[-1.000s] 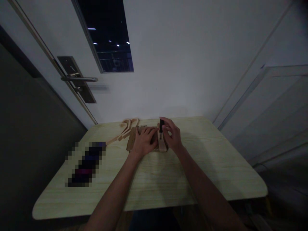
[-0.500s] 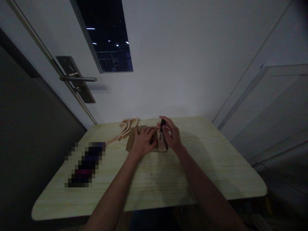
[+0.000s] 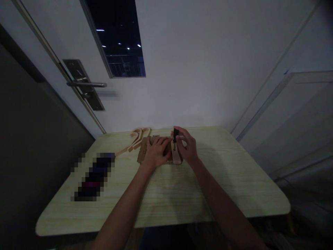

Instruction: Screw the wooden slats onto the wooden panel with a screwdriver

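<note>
My left hand lies with its fingers spread over a brown cardboard piece, pressing it to the tabletop. In my right hand a small screwdriver with a black handle is pinched between thumb and fingers. Its shaft points down at a pale wooden piece, which rests along the cardboard's right side. The tip meets the wood near its middle; whether a screw sits there is too small to tell. Part of the cardboard is hidden beneath my left hand.
Several curved wooden pieces lie behind and left of the cardboard. A dark, pixelated flat object is on the table's left side. Behind the light wooden table stands a white door with a metal handle.
The view has shifted slightly. My right hand's fingers have changed their hold a little on the screwdriver handle, which stands more upright. My left hand keeps its place on the cardboard.
</note>
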A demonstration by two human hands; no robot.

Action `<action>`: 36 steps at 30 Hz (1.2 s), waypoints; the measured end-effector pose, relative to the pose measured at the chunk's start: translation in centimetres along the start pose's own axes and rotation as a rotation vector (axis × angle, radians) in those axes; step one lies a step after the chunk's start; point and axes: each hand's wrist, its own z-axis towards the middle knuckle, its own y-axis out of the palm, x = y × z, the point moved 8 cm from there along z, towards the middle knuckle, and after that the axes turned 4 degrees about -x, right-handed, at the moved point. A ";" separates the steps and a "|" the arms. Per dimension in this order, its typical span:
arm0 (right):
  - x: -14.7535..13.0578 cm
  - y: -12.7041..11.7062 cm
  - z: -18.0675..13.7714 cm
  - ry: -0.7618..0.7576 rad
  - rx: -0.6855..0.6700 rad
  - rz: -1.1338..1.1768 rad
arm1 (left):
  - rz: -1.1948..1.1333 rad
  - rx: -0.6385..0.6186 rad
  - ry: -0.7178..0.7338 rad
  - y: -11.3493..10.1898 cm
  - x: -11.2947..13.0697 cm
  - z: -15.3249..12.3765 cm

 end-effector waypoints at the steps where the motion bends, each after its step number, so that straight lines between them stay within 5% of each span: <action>1: 0.1 0.0 0.0 0.006 0.009 0.005 | -0.001 0.002 0.000 0.0 0.0 0.0; 9: 0.8 -0.6 0.1 0.043 0.119 -0.040 | 0.007 0.013 0.009 0.0 0.0 0.0; 17: 0.0 -0.1 0.1 0.022 -0.018 0.121 | 0.004 0.019 0.011 -0.2 0.1 -0.1; 31: 0.0 -0.5 0.0 -0.021 0.088 -0.050 | -0.012 0.020 0.012 0.0 0.0 0.0; 36: 0.1 -0.5 0.0 0.017 0.057 0.085 | -0.007 0.027 0.013 -0.2 0.2 0.0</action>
